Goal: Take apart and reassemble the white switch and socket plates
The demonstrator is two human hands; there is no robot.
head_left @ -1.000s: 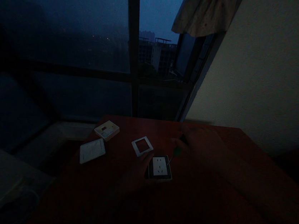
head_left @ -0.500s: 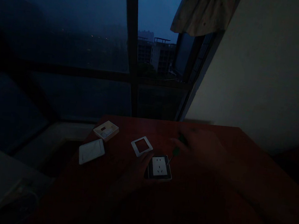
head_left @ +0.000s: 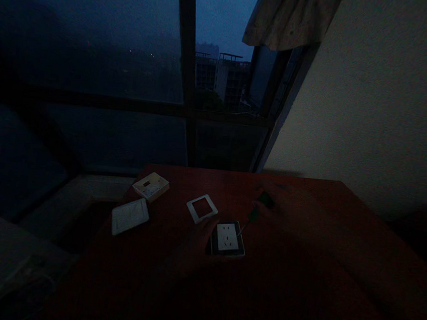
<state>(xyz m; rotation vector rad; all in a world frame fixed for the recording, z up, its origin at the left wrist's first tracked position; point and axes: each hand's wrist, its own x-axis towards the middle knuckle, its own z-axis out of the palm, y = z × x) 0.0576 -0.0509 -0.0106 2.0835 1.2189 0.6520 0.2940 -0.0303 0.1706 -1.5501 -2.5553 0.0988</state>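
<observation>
A wall socket (head_left: pixel 228 237) with a white face and dark surround lies on the reddish table. My left hand (head_left: pixel 198 240) is closed against its left side, thumb and fingers around the edge. My right hand (head_left: pixel 276 203) grips a green-handled screwdriver (head_left: pixel 253 215), whose thin shaft slants down to the socket's right edge. The exact spot where the tip touches is too dark to tell. Just beyond the left hand rests a white square frame (head_left: pixel 194 212) with an open middle.
At the table's left side lie a white box-like back piece (head_left: pixel 158 188) and a flat white plate (head_left: pixel 130 217). The reddish table (head_left: pixel 229 187) stands against a dark window (head_left: pixel 123 139) and a pale wall (head_left: pixel 366 105). A curtain (head_left: pixel 291 20) hangs above. The light is very dim.
My right hand has shifted slightly on the screwdriver and its blur has lessened. The left hand and the socket stay in place.
</observation>
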